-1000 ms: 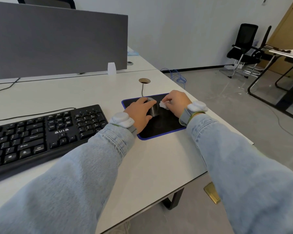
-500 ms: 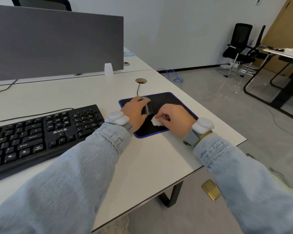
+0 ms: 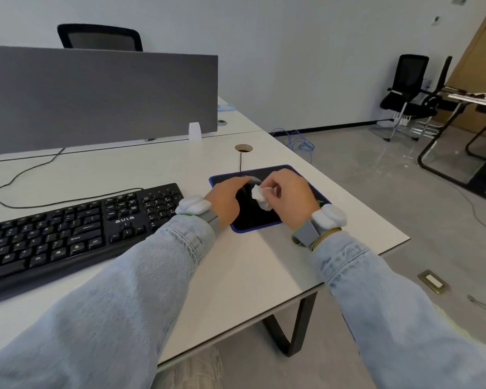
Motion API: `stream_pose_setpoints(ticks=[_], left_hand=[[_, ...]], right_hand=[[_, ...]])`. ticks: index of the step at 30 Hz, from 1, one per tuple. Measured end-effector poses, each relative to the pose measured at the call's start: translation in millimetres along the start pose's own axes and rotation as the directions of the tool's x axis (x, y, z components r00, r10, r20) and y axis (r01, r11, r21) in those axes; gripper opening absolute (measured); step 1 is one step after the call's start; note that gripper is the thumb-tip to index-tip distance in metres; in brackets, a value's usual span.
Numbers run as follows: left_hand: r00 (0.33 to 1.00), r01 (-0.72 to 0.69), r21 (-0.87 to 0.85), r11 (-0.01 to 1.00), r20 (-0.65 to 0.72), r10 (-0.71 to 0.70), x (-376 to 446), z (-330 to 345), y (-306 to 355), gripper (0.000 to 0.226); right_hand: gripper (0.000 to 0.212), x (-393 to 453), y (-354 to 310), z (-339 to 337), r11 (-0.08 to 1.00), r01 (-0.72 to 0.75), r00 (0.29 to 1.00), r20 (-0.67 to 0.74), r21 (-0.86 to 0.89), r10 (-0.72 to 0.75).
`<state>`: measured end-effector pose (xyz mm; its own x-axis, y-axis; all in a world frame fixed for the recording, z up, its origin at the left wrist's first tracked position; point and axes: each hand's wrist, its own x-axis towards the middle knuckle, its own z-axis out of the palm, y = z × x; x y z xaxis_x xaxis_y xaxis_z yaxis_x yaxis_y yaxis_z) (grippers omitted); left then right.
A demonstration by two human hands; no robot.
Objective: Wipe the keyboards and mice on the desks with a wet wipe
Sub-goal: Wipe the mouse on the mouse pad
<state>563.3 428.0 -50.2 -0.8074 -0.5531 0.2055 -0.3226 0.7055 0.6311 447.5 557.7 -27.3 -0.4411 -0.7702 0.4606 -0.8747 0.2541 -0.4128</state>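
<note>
Left hand [image 3: 225, 197] curls over the mouse [image 3: 249, 189], fingers wrapped on its far side, steadying it on the blue-edged mouse pad [image 3: 264, 223]. Right hand [image 3: 289, 195] pinches a crumpled wet wipe [image 3: 260, 196] between thumb and fingertips; the wad sits just to the right of the held mouse, against or very near its near-right flank. Contact is hard to confirm, since the mouse is mostly hidden under the left hand and only a dark sliver and a grey glint show.

Mouse cable runs away from the grip to the grommet hole [image 3: 243, 148] beyond the pad.

Keyboard [image 3: 68, 228] lies well to the left of both hands, untouched, cable trailing off behind it.

Progress, as judged: mouse wiping is under way at this desk [image 3: 264, 270]. Nothing shows whether the keyboard is already wiped; no damp sheen is readable. Other desks are named in the task; one shows far right, its contents unclear. Likely a good share remains.
</note>
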Motion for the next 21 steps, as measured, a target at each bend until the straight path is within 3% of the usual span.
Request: stream_pose_setpoints(ticks=[1, 3, 7, 14, 18, 21], left_hand=[[1.0, 0.007, -0.001, 1.0, 0.004, -0.007, -2.6, -0.2, 1.4, 0.069], [1.0, 0.001, 0.0, 1.0, 0.018, -0.001, -5.8, 0.5, 5.1, 0.069], [0.996, 0.027, 0.048, 0.998, 0.082, -0.031, -8.8, -3.1, 15.3, 0.064], [0.992, 0.006, 0.048, 0.999, 0.128, -0.012, -50.5, -24.4, 27.5, 0.05], [0.994, 0.044, 0.237, 0.97, 0.086, -0.066, -98.7, -72.4, 16.8, 0.051], [0.998, 0.057, 0.422, 0.905, -0.025, -0.051, -140.7, -112.3, -17.8, 0.044]], right_hand=[[0.007, 4.2, 4.3, 0.5, 0.998, -0.069, 0.996, -0.05, 0.007, 0.069], [0.006, 5.2, 4.3, 6.6, 0.993, -0.115, 0.993, -0.02, -0.039, 0.115], [0.009, -13.1, -11.2, 19.2, 0.986, 0.076, 0.976, 0.212, -0.15, -0.043], [0.004, -15.6, -43.7, -0.5, 0.996, 0.027, 0.995, 0.102, -0.083, -0.019], [0.008, -19.1, -90.2, 11.5, 0.996, -0.013, 0.99, 0.139, -0.087, 0.025], [0.007, -27.5, -141.7, 30.0, 0.998, 0.054, 0.987, 0.15, -0.023, -0.05]])
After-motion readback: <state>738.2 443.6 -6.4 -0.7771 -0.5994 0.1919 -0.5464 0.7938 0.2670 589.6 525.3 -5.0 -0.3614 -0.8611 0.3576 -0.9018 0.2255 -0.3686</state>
